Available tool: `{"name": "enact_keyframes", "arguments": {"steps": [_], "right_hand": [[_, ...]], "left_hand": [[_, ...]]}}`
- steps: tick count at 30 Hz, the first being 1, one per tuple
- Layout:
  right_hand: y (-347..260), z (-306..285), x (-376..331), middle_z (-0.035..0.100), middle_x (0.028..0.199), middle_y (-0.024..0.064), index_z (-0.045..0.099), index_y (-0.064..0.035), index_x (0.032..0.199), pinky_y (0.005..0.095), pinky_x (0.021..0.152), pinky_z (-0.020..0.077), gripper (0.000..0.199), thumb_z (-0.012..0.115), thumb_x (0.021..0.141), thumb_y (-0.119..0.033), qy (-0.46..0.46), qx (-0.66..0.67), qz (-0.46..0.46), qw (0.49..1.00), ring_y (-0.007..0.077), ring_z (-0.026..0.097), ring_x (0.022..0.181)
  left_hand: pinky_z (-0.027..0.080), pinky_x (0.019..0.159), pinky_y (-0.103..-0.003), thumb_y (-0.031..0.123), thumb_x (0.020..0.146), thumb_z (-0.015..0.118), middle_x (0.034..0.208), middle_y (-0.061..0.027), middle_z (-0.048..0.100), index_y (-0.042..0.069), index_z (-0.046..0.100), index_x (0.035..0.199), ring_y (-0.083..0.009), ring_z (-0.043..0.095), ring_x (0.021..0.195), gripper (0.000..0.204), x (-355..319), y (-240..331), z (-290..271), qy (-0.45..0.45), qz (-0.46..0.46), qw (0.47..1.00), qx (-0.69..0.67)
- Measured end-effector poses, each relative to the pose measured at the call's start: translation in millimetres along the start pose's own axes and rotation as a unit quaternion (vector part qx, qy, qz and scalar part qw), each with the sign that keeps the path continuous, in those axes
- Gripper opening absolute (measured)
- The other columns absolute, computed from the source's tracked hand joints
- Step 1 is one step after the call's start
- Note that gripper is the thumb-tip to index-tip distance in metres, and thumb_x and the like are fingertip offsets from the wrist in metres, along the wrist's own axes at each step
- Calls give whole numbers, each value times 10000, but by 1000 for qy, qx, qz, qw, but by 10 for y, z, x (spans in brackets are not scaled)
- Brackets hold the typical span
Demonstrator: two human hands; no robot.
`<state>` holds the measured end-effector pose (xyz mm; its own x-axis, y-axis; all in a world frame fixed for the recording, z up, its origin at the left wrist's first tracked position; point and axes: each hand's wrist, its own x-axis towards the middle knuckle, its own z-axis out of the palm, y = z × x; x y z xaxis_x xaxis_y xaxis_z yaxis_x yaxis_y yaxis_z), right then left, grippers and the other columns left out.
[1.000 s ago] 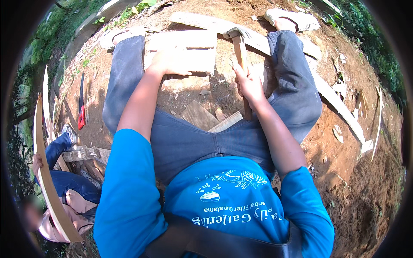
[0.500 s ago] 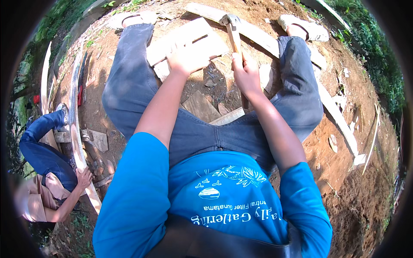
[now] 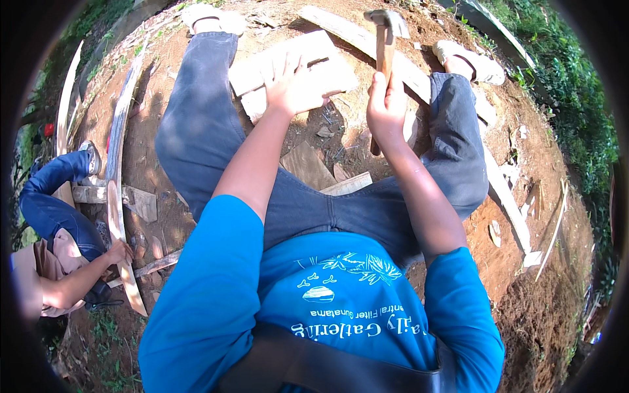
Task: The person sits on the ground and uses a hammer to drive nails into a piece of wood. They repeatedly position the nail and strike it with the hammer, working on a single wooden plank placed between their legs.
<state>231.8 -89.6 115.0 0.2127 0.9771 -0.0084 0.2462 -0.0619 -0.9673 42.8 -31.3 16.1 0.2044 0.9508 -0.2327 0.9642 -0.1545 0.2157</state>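
head view: the left hand [image 3: 288, 86], just before twelve o'clock from the middle, lies with fingers spread on two pale boards [image 3: 335, 73]. the right hand [image 3: 386, 110], just past one o'clock, is wrapped around the wooden handle of a hammer [image 3: 385, 55], whose head points up toward twelve. beyond the boards, past twelve o'clock, lies a long plank [image 3: 346, 31]. farther out, between eight and nine, a co-worker's hand [image 3: 120, 251] touches a wood strip [image 3: 116, 157].
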Motion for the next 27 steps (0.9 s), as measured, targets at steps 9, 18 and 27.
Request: {"name": "enact_keyframes", "arguments": {"steps": [9,18,27], "right_hand": [[-808,-138,161,434,664,-73,529,-97,1029,187,399,259,104,487,1075,-181,-7,47,-60,997,-5,337,474],[-71,-80,239,673,1059,214,578,10,1256,404,906,491,373,534,1023,-278,-114,-199,24,973,296,649,1025],[679,-387,397,605,966,161,506,-5,1375,374,796,450,440,524,1035,-284,-107,-352,75,927,255,573,894]], "left_hand": [[15,1235,-571,762,686,679,1694,-92,80,89,149,1612,-296,27,1562,1262,-11,-99,31,-22,-42,999,1],[31,1231,-580,759,673,700,1691,-109,89,47,123,1606,-319,34,1559,1308,49,4,-83,-39,-24,999,-4],[32,1213,-632,749,620,745,1694,-104,66,122,119,1617,-375,15,1551,1333,52,100,-198,-38,-11,999,12]]}}
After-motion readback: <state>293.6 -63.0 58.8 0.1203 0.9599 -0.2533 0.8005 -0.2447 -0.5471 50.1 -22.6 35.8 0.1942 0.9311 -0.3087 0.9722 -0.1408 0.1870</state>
